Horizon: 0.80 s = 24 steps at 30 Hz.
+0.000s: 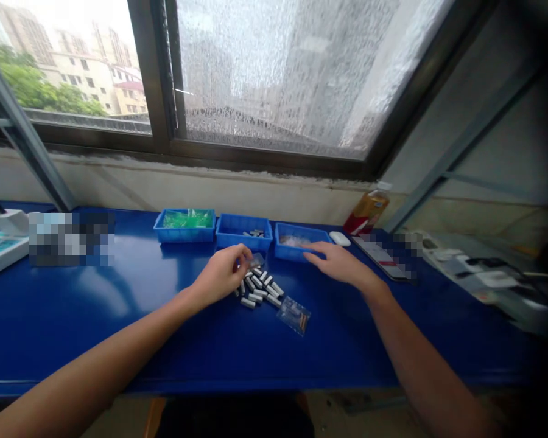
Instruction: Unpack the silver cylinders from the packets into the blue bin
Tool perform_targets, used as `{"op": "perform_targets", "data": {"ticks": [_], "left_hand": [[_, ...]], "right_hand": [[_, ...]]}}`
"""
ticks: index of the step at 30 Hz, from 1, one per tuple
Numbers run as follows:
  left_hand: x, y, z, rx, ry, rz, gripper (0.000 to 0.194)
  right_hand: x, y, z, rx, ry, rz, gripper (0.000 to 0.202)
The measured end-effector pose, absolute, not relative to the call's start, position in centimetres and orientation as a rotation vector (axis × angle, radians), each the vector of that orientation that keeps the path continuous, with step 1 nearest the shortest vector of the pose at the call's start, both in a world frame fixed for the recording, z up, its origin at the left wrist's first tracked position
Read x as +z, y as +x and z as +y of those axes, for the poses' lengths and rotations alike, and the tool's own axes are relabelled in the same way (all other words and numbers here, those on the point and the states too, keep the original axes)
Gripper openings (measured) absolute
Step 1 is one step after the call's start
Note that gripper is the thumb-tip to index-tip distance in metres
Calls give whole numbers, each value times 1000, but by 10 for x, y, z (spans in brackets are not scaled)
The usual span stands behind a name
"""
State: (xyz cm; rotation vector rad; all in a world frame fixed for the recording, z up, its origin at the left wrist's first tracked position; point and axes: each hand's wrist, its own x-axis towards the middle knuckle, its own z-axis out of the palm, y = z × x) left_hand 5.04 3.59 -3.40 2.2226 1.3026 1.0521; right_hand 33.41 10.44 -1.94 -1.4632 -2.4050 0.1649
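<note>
Currently | clear bag (257, 261) | left fingers (243, 250) pinching it | right fingers (316, 246) parted | silvery cylinders (256, 281)

Left hand (223, 272) beside silver cylinders (256, 282)

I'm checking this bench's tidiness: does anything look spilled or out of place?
The silvery cylinders lie jumbled on the blue table before the middle tray, as if spilled, though perhaps deliberately. Nothing looks damaged.

Two hands (223, 269) in play, three blue bins (186, 235), one bottle (366, 210), one clear bag (295, 316) lying flat, over a dozen loose cylinders (248, 303)!
</note>
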Motion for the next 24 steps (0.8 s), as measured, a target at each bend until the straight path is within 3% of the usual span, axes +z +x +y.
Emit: {"op": "perform_targets", "data": {"ticks": [7, 16, 20, 24], "left_hand": [[-36, 50, 35, 1054, 2320, 1224, 19], [-32, 44, 48, 1057, 1999, 1286, 18], [-35, 31, 51, 991, 1961, 1293, 18], [-42, 23, 49, 1017, 1866, 1291, 17]], "right_hand": [[-35, 345, 69, -54, -1389, -2298, 28], [-39, 323, 118, -150, -1349, -2278, 29], [-32, 334, 136, -25, -1280, -2134, 31], [-20, 363, 165, 282, -1413, -1602, 43]]}}
